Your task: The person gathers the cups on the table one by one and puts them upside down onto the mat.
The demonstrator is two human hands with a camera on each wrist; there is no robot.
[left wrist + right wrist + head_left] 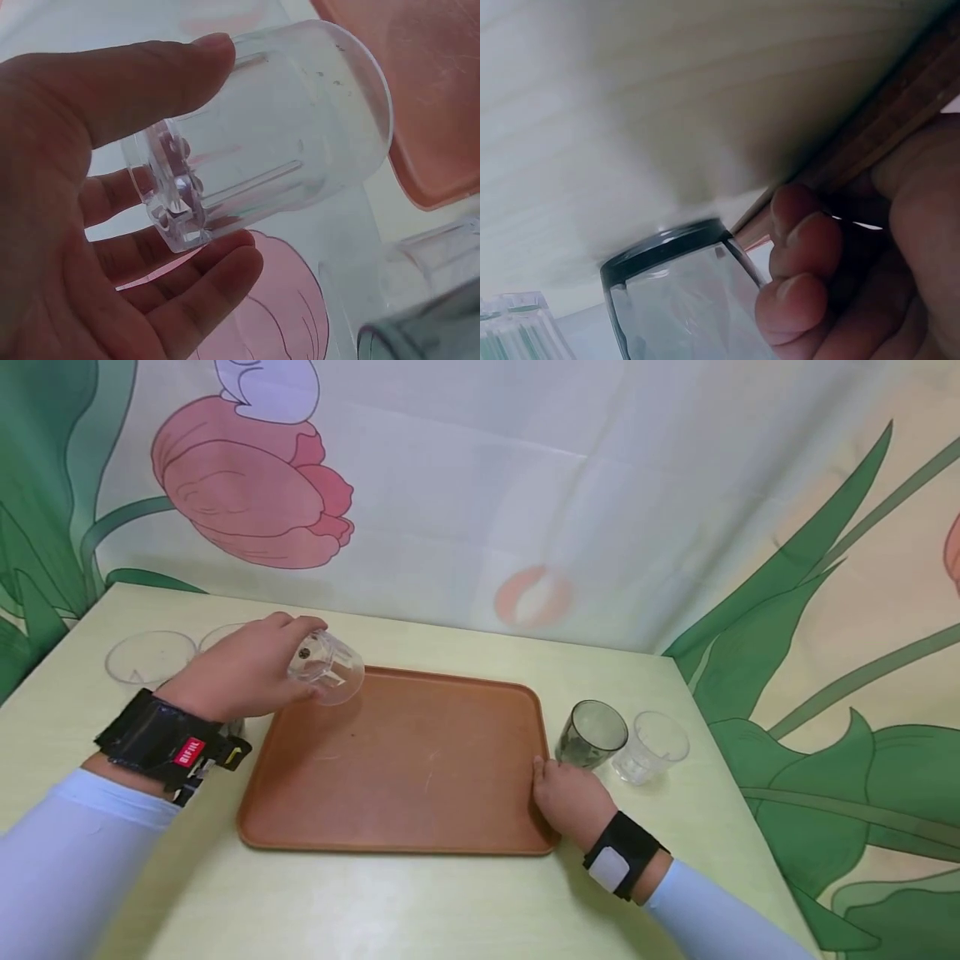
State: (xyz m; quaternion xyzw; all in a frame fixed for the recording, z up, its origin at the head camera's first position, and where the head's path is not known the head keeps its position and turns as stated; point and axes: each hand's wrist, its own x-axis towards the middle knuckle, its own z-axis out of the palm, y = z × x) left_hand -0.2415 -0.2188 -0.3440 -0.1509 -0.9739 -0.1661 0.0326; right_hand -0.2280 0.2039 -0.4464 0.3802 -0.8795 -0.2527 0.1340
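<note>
My left hand (247, 664) grips a clear drinking glass (335, 670) near its base, thumb on one side and fingers on the other. The glass is tilted, its mouth towards the brown tray (420, 777), and overlaps the tray's back left corner in the head view. Its ridged wall and thick base show in the left wrist view, where the thumb (165, 75) lies along the side. At the tray's right edge, my right hand (573, 802) holds the rim with curled fingers. Close beside those knuckles stands a smoky grey glass (594, 731).
Right of the grey glass is another clear glass (654, 745). Clear glasses (152, 657) stand at the back left, partly hidden by my left hand, and a darker glass (236, 728) shows behind the wrist. A printed curtain (450, 485) hangs along the table's back edge.
</note>
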